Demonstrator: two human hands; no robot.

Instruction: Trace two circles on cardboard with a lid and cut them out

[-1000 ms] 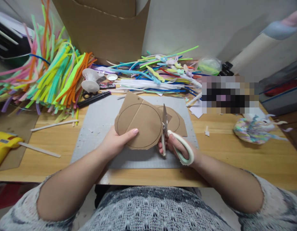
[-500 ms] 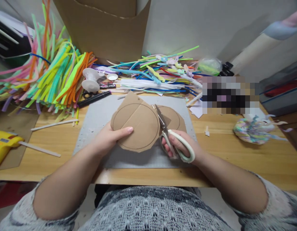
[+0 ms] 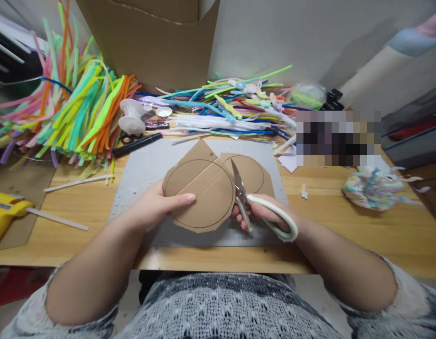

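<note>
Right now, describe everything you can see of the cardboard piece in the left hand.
The cardboard piece is flat brown board, roughly round, with one uncut pointed corner at the top. A dark circle is drawn on its face and a straight crease crosses it slantwise. Its lower edge is trimmed unevenly close to the line. The left hand grips its left side, thumb on top, over the grey mat. The scissors, in the right hand, meet its right edge.

Grey-and-white lace-knit sweater (image 3: pixel 218 306)
Loose knitted short sleeves (image 3: pixel 27 315); forearms, left hand (image 3: pixel 152 207) and right hand (image 3: pixel 265 213) bare.
</note>
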